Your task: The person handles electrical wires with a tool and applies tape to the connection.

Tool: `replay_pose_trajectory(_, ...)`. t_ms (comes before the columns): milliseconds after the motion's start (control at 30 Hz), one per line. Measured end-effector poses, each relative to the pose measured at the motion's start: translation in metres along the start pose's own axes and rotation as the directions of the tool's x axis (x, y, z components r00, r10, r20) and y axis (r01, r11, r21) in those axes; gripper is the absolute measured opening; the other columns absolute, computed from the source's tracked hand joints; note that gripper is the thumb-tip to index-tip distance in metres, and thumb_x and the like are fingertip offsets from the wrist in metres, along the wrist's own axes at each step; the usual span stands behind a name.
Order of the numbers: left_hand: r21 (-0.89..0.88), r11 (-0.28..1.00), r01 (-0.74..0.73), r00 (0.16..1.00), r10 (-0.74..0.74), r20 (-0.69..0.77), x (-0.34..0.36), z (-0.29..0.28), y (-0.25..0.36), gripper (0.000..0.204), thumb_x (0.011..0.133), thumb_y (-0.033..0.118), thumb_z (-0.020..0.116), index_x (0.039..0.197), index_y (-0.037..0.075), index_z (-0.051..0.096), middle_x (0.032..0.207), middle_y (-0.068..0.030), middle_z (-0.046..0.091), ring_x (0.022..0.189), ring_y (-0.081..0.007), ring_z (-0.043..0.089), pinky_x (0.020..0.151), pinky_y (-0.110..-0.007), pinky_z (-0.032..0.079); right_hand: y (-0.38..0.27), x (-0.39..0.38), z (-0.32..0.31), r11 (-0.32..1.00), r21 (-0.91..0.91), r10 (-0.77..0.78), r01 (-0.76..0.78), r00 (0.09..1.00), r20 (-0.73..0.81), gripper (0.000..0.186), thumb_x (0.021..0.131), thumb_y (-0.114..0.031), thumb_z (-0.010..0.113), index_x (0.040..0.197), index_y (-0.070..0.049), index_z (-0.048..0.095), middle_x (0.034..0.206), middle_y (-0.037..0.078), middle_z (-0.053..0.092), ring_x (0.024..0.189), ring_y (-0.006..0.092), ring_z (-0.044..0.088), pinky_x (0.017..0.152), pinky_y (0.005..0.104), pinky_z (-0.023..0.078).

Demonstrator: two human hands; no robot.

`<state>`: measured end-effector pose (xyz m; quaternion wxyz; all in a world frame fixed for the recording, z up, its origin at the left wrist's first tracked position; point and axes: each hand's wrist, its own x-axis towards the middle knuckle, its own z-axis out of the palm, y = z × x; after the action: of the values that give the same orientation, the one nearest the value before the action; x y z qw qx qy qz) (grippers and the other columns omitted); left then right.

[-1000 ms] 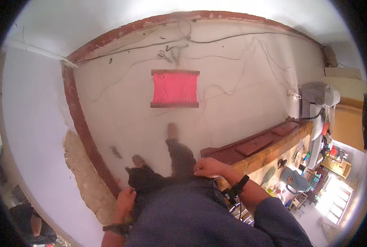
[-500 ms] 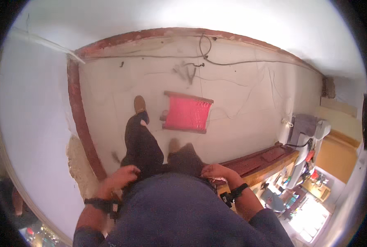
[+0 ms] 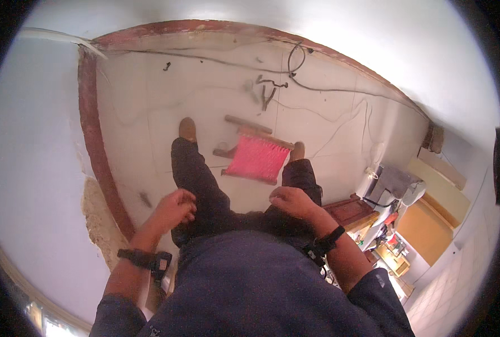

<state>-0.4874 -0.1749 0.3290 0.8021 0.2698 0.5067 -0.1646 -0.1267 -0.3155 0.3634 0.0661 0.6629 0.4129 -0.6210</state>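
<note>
The floor [image 3: 149, 140] looks like matt, pale tile, dusty and scuffed. The stool [image 3: 256, 157] has a pink woven cloth seat on a bare wood frame. Trousers [image 3: 196, 180] are dark matt cloth. The skirting [image 3: 95, 163] is dull red; beside it, rough broken plaster [image 3: 95, 219].

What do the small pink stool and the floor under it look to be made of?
The stool: seemingly a woven pink cord or strap seat, ribbed in texture, on a brown, probably wooden frame. The floor: pale, matte, with faint joint lines, so likely stone or cement tiles, dusty; I can't tell which.
</note>
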Motion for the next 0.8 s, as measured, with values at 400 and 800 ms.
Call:
replay_pose_trajectory(400,0.154,0.982,-0.112,0.934,0.157,-0.321,0.162,-0.002,0.107,0.023,0.093,0.01,0.049,0.114,0.003,0.056,0.093,-0.0084,0.064,0.076,-0.015,0.062,0.069,-0.029,0.053,0.054,0.105,-0.146,0.977,-0.149,-0.141,0.154,0.985,0.097,0.023,0.089,-0.022,0.062,0.101,-0.003,0.066,0.093,0.013,0.067,0.087,0.0242,0.065,0.081,0.0332,0.05)
replay_pose_trajectory(800,0.86,0.408,-0.307,0.932,0.314,0.184,0.429,-0.011,0.013,0.017,0.074,0.008,0.06,0.086,0.001,0.07,0.099,-0.0117,0.067,0.091,-0.0241,0.065,0.072,-0.036,0.053,0.15,0.255,-0.267,0.595,0.775,0.11,0.213,0.934,-0.34,0.037,0.098,-0.033,0.05,0.115,-0.001,0.057,0.091,0.006,0.06,0.076,0.0148,0.06,0.068,0.0263,0.045)
